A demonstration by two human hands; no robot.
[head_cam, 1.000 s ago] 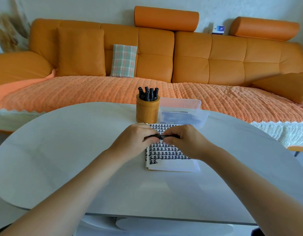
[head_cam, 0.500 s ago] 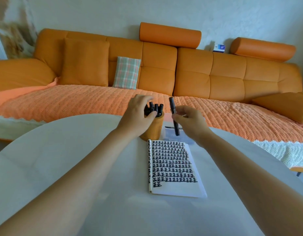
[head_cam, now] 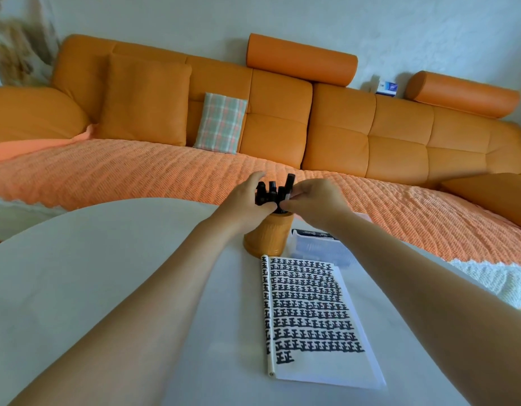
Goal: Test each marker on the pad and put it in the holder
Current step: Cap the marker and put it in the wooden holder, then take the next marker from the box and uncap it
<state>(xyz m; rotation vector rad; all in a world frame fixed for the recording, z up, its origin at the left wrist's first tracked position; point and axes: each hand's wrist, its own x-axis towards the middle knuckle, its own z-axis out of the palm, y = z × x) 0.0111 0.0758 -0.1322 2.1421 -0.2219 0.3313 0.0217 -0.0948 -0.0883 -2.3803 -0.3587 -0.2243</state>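
Observation:
An orange ribbed holder [head_cam: 268, 238] stands on the white table [head_cam: 107, 273] with several black markers [head_cam: 269, 193] sticking out of its top. My left hand [head_cam: 247, 203] curls round the holder's rim and the markers from the left. My right hand [head_cam: 312, 200] pinches one black marker [head_cam: 289, 186], which stands upright with its lower end inside the holder. In front of the holder lies the white pad [head_cam: 314, 317], covered with rows of black marks.
A clear plastic box [head_cam: 317, 244] sits to the right of the holder, partly under my right forearm. Behind the table runs an orange sofa [head_cam: 341, 127] with a plaid cushion [head_cam: 221, 123] and an orange knitted throw.
Both hands rose from the pad to the holder. The right hand carried the marker over and lowered it among the others. The left hand closed round the holder's top.

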